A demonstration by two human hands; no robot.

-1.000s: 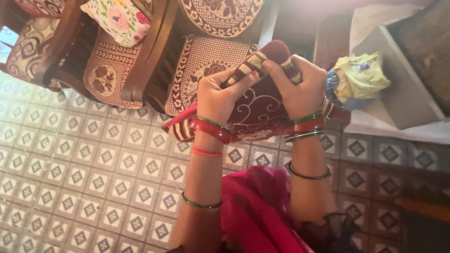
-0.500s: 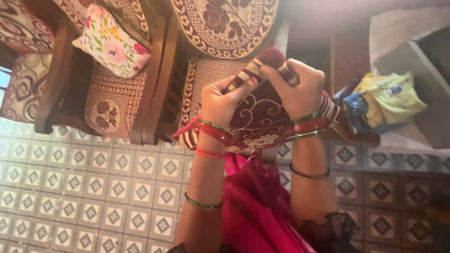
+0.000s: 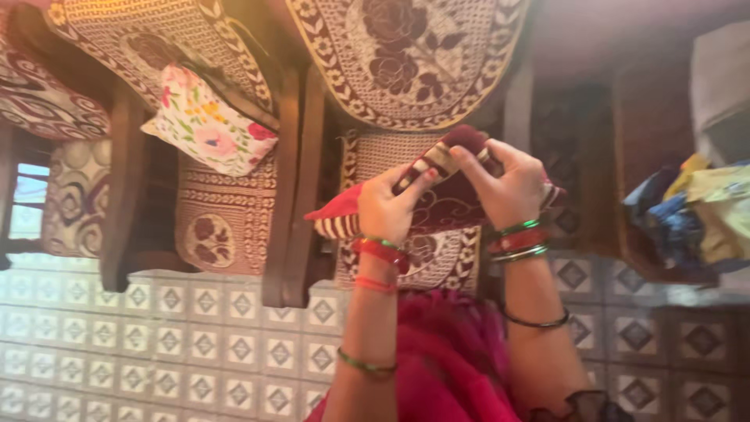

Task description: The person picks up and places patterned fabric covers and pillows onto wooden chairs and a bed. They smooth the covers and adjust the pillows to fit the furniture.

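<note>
Both my hands hold up a maroon cushion cover (image 3: 447,205) with white embroidery and a striped border. My left hand (image 3: 391,205) pinches its top edge from the left, and my right hand (image 3: 504,187) grips the same edge from the right. The cover hangs over the seat of a wooden chair (image 3: 301,187) with maroon patterned cushions. Red and green bangles ring both wrists. My pink garment (image 3: 445,359) fills the lower middle of the view.
A floral pillow (image 3: 209,129) lies on a second wooden chair at the left. A heap of blue and yellow cloth (image 3: 695,211) sits at the right edge. Patterned floor tiles (image 3: 156,344) spread across the lower left.
The view has tilted up and moved closer to the chairs. My hands and the cover now sit over the chair seat, and the cloth heap has slid toward the right edge.
</note>
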